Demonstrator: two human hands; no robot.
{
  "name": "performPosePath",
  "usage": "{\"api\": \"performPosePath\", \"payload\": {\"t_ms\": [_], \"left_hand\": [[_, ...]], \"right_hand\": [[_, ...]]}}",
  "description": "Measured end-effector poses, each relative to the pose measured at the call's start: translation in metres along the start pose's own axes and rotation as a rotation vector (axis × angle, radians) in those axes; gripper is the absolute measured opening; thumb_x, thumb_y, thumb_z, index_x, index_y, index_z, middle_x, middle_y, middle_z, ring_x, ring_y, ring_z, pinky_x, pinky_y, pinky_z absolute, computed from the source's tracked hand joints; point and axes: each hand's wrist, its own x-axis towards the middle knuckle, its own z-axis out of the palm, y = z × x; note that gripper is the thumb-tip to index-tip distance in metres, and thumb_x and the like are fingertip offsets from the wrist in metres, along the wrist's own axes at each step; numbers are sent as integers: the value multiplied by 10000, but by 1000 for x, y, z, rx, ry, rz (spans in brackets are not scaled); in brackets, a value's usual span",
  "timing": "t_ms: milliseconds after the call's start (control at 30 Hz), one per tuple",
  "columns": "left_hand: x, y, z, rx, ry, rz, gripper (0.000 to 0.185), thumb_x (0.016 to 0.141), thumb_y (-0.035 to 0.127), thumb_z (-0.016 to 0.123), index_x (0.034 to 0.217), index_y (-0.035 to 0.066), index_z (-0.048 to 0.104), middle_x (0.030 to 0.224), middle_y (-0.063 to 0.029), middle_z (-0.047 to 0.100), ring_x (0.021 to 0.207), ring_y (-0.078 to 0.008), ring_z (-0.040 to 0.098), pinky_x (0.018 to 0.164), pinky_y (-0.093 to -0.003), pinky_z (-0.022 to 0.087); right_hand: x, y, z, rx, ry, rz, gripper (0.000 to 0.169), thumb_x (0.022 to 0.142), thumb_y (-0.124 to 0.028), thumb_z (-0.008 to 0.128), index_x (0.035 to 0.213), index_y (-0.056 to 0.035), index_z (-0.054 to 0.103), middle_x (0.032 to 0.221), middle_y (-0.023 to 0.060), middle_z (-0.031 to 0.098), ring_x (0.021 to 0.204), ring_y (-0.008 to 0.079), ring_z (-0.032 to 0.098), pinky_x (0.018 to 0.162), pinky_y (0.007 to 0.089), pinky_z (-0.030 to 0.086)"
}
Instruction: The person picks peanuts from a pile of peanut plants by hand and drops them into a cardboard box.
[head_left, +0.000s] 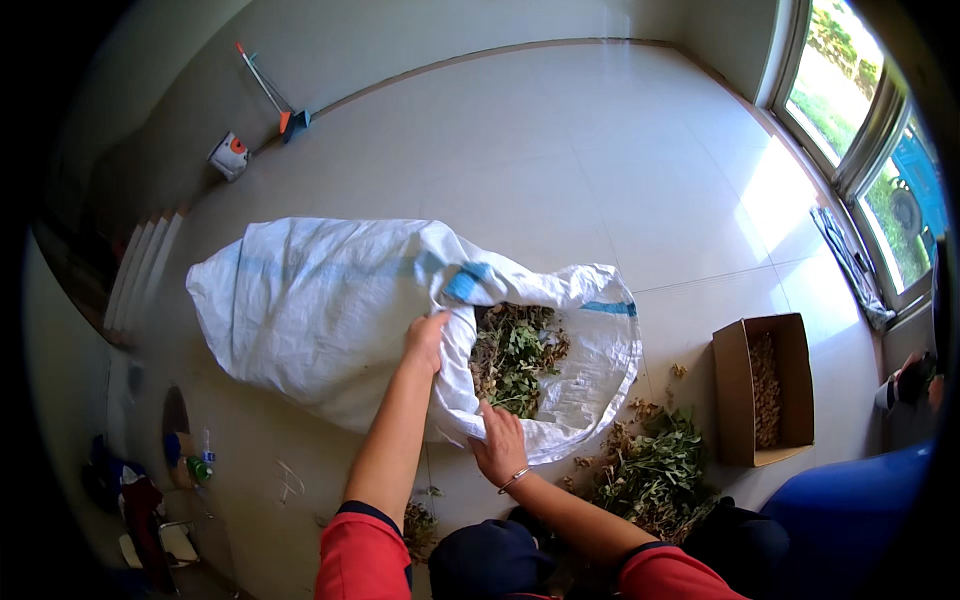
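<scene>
A large white woven plastic sack (337, 315) with blue stripes lies on its side, its mouth facing right. Green and dried leafy plants (517, 352) show inside the opening. My left hand (426, 341) grips the gathered upper layer of the sack at the left of the opening. With its fingers over the lower rim, my right hand (499, 442) holds the sack's edge and wears a bracelet at the wrist. A heap of uprooted leafy plants (652, 472) lies on the floor to the right of my right forearm. What the folded sack layer covers is hidden.
An open cardboard box (731, 397) holding what look like peanuts in shells stands right of the sack. A blue rounded object (847, 495) is at lower right. Farther off are a broom (262, 82), a dustpan (297, 126) and a white bucket (229, 156). Part of another person's hand shows at far right.
</scene>
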Motion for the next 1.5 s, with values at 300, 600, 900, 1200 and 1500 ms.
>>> {"api": "performPosePath", "payload": {"t_ms": [300,600,900,1200,1500], "left_hand": [[14,78,22,-369,-126,-40,261,829,126,536,1024,-43,574,974,-126,637,873,-248,627,775,-363,514],[40,70,-17,215,273,441,394,755,169,596,1050,-70,492,1047,-213,582,969,-318,570,807,-377,446],[25,64,-17,649,512,765,327,786,193,581,1012,-32,512,976,-203,607,880,-339,592,783,-395,452],[37,62,-53,-92,-257,42,317,913,244,465,1063,-2,597,1001,-84,641,893,-178,606,825,-304,470],[-7,148,-129,421,-403,-119,422,903,318,528,1159,-16,555,1040,-104,641,889,-183,623,802,-331,488]], "right_hand": [[9,7,82,87,-93,-93,551,783,-17,466,1325,-38,370,1204,148,537,1166,270,475,1032,404,296],[20,-8,21,311,-85,-50,600,800,-230,638,1291,-7,377,1233,212,480,1158,370,444,976,425,358],[99,73,-36,185,343,-16,686,785,-206,662,1371,-108,320,1253,252,474,1142,383,482,952,419,408],[239,134,-54,131,196,103,707,786,-245,640,1388,-133,286,1053,242,605,917,414,596,809,453,473],[354,104,-123,-148,-254,-149,372,824,-368,569,1042,-72,630,1076,183,604,1004,352,567,870,400,450]]}}
